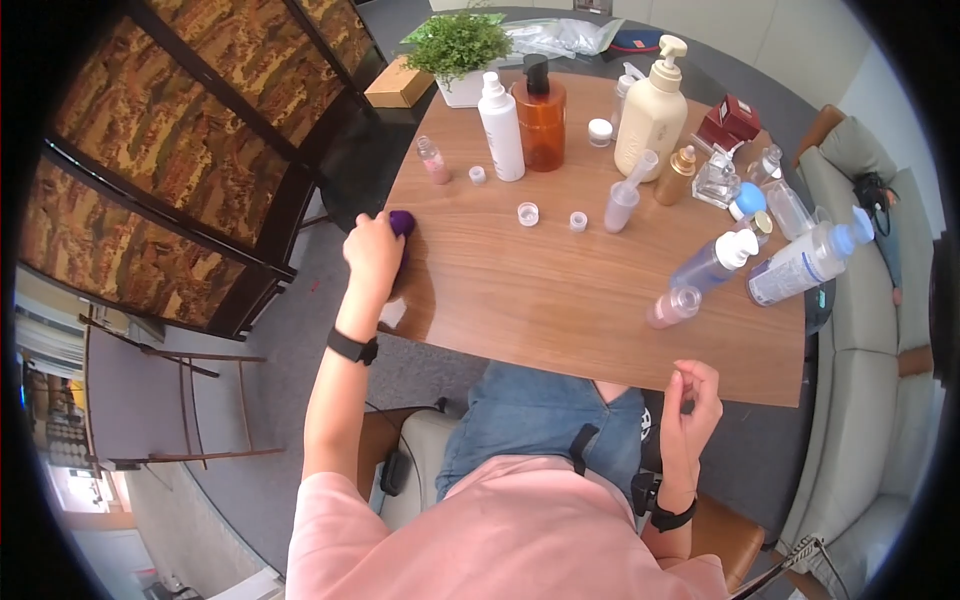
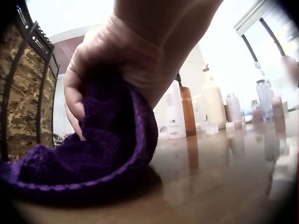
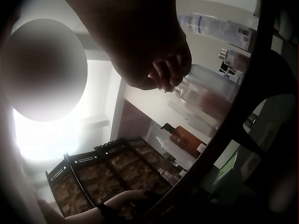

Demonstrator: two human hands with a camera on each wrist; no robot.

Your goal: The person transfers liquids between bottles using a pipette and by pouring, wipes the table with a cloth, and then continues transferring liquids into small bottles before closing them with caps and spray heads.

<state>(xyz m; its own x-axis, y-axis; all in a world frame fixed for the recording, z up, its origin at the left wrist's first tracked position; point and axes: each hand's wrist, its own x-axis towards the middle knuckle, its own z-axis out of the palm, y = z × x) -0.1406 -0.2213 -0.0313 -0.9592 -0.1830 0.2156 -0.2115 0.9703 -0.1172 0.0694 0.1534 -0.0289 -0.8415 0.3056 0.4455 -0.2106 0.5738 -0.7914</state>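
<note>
At the table's left edge, my left hand (image 1: 370, 250) grips a purple towel (image 1: 402, 223). In the left wrist view the fingers and thumb bunch the fuzzy towel (image 2: 112, 140), and its stitched hem lies along the wooden tabletop. My right hand (image 1: 695, 405) hovers by the front edge of the table with its fingers loosely bent and nothing in them. Nearest to it stands a small clear bottle with pink liquid (image 1: 673, 307), uncapped. Just behind that is a bluish bottle with a white top (image 1: 714, 262).
Several small caps, one a white cap (image 1: 528, 213), are scattered mid-table. Behind them stand a white spray bottle (image 1: 502, 130), an amber pump bottle (image 1: 541, 120) and a cream pump bottle (image 1: 652, 115). A potted plant (image 1: 460, 50) is at the back, a folding screen (image 1: 190, 150) at left.
</note>
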